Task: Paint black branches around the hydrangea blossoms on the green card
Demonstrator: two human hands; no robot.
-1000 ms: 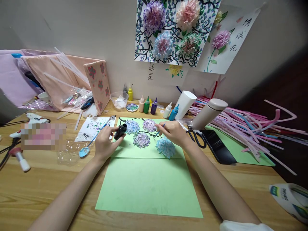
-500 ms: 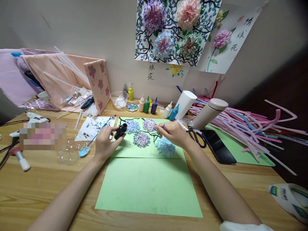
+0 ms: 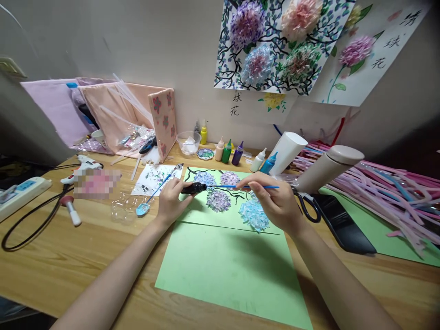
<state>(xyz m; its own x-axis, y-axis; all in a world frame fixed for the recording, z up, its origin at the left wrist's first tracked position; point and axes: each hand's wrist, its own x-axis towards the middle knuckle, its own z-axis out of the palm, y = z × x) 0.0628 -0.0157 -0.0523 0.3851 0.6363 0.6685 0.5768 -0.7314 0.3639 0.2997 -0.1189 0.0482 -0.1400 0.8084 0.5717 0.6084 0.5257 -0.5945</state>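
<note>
My left hand [image 3: 173,200] grips a small black bottle [image 3: 193,188], tipped sideways with its mouth toward the right. Between the fingers of my right hand [image 3: 271,198] is a thin blue brush [image 3: 228,186], held level, its tip at the bottle's mouth. Both hands are over the upper part of a green paper [image 3: 230,261]. That part bears black painted branches and fluffy flowers: a purple one [image 3: 218,200], a light blue one [image 3: 254,214] beside my right hand, and others behind, partly covered.
Paint bottles [image 3: 236,153] line the back near a clear bowl [image 3: 189,143]. Scissors [image 3: 309,206], a phone [image 3: 343,224], a tumbler [image 3: 330,167] and pink strips lie right. At left are a paint-stained sheet [image 3: 154,181], a glue gun [image 3: 82,168] and a power strip [image 3: 24,195].
My right hand has lifted from the flowers and brought the brush to the bottle's mouth. My left hand has tipped the bottle toward it. The camera view has turned left.
</note>
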